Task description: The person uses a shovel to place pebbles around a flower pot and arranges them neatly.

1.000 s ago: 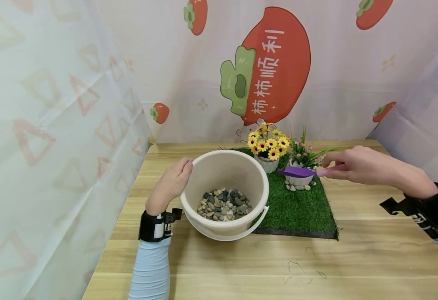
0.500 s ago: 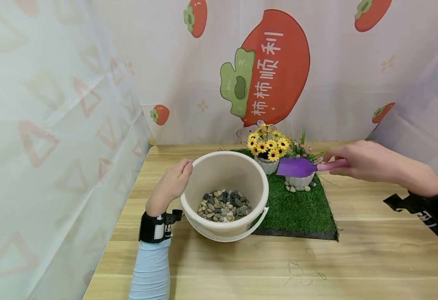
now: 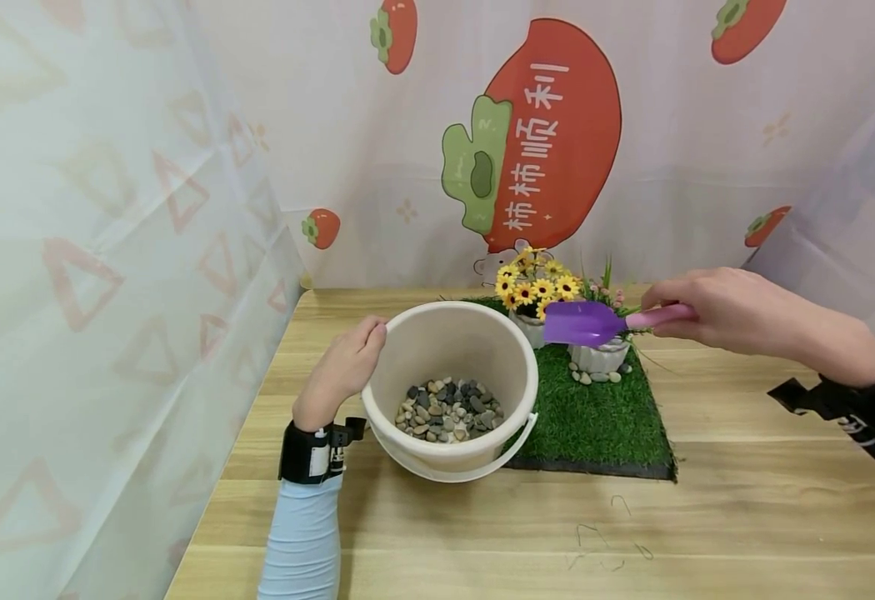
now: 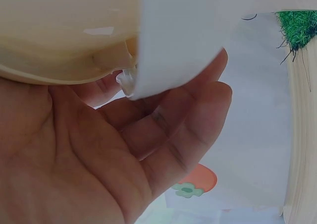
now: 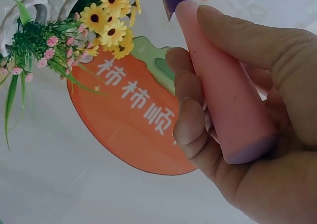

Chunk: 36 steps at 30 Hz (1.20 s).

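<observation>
My left hand (image 3: pixel 342 360) holds the left rim of a cream bucket (image 3: pixel 448 321). In the left wrist view, fingers (image 4: pixel 198 120) curve along the bucket's outer wall (image 4: pixel 173 40). Grey and tan pebbles (image 3: pixel 448 410) cover part of the bucket's floor. My right hand (image 3: pixel 733 310) grips the pink handle (image 5: pixel 225 85) of a small trowel (image 3: pixel 587 323). Its purple blade shows no stones on it and hangs right of the bucket, in front of the potted flowers. Behind it are yellow flowers (image 3: pixel 542 287) and pink flowers (image 5: pixel 52 48) in white pots.
Both pots stand on a green artificial grass mat (image 3: pixel 595 425) beside the bucket. Small stones (image 3: pixel 595 377) lie around the base of the right white pot (image 3: pixel 598 357). A white handle (image 3: pixel 452 477) hangs down the bucket's front. Thin dark strands (image 3: pixel 591 529) lie on the wooden table (image 3: pixel 752 517).
My right hand has lifted the trowel and brought its blade slightly left, showing more of the blade's face. My left hand and the bucket have stayed in place.
</observation>
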### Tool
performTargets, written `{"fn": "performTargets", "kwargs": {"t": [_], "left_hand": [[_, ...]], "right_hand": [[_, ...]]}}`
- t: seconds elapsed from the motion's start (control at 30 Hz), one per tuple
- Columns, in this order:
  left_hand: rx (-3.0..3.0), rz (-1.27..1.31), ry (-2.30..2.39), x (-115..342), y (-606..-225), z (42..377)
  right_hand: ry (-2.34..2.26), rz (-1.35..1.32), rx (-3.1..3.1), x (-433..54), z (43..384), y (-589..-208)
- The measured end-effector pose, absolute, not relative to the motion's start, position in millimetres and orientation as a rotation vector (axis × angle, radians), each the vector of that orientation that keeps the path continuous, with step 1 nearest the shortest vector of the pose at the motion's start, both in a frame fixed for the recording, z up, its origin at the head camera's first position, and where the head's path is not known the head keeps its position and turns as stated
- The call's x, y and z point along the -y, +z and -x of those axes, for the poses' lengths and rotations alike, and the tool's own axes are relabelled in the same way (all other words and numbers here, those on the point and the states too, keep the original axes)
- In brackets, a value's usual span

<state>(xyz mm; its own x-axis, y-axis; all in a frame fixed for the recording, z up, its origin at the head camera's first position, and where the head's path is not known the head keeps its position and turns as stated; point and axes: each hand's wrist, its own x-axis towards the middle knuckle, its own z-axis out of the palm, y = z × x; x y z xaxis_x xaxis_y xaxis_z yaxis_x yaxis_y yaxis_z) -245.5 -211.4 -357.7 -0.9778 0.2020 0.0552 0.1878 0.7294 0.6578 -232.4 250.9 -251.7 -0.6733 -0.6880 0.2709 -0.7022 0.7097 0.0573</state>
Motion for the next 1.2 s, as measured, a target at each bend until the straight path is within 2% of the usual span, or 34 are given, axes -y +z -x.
{"fn": "performTargets", "kwargs": {"t": [0.63, 1.2], "left_hand": [[-2.901, -0.336, 1.09, 211, -356, 243], [-2.91, -0.322, 1.106, 211, -357, 244]], "right_hand": [[0.021, -1.134, 2.553, -219, 230, -235], [-0.043, -1.295, 2.477, -180, 228, -225]]}}
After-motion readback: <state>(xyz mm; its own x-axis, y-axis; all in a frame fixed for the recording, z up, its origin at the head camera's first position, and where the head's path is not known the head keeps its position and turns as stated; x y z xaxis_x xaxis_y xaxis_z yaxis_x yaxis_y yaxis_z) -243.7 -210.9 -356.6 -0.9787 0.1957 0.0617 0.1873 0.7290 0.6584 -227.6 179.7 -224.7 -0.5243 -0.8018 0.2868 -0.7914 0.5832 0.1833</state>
